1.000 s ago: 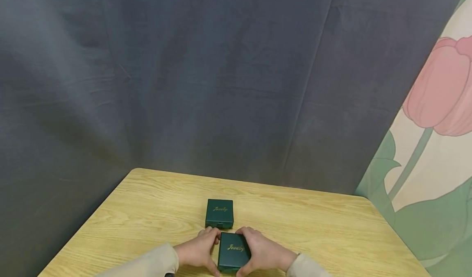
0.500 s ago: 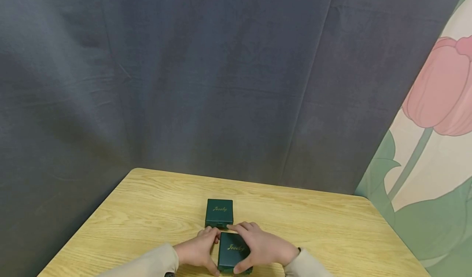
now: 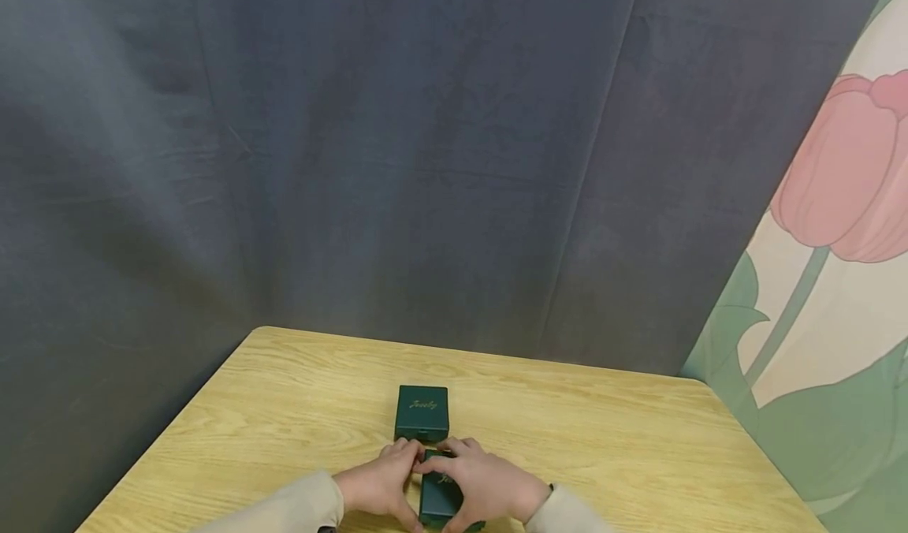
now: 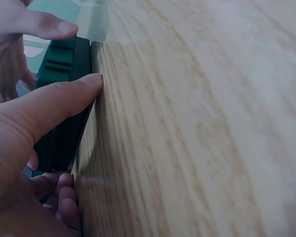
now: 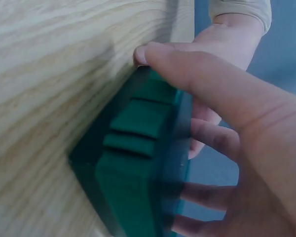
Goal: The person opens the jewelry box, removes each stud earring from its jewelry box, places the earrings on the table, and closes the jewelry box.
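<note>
A dark green jewelry box [image 3: 436,498] with gold lettering lies closed on the table between my hands. My left hand [image 3: 378,483] holds its left side, the thumb at the near corner and curled fingers at the far one. My right hand [image 3: 491,482] arches over the lid from the right, its fingers spread and loosely bent. In the right wrist view, the right thumb lies across the front of the box [image 5: 130,158], near the ridged catch. The left wrist view has the left thumb by the base of the box [image 4: 59,143].
A second closed green jewelry box [image 3: 422,408] sits just beyond the first, close to the fingertips. The pale wooden table [image 3: 603,430] ends at a dark blue curtain [image 3: 426,162]. A tulip-patterned panel [image 3: 837,281] stands at the right.
My right hand has shifted left across the lid, covering more of the lettering, its fingers now close to the left hand's. The left hand and both boxes have hardly moved.
</note>
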The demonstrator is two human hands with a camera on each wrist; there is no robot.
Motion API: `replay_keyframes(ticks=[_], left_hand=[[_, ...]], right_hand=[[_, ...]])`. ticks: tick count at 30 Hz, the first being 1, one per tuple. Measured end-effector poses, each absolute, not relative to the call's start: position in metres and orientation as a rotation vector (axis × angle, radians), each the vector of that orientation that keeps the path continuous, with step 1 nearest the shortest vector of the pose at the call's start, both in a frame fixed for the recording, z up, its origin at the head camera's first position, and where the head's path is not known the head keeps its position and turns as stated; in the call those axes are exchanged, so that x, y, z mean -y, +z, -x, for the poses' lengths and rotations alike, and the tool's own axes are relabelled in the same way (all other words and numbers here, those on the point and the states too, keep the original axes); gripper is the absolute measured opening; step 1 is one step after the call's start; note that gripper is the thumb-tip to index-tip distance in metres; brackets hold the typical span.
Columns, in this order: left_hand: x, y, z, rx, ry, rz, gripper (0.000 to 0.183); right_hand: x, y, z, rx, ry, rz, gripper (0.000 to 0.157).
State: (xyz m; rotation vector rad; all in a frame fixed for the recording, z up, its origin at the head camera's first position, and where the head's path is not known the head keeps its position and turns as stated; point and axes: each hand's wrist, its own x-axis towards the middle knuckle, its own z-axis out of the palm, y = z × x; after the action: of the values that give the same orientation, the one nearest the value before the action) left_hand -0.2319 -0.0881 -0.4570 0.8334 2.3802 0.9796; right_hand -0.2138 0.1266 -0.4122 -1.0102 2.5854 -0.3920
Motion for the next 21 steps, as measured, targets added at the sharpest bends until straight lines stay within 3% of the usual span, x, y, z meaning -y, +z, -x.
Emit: replay_keyframes(ticks=[21], left_hand=[[0.0879, -0.4568, 0.2312, -2.381, 0.948, -0.820, 0.074]], right_hand=[[-0.1255, -0.4169, 0.2174, -2.592, -0.457, 0.943, 0.063]])
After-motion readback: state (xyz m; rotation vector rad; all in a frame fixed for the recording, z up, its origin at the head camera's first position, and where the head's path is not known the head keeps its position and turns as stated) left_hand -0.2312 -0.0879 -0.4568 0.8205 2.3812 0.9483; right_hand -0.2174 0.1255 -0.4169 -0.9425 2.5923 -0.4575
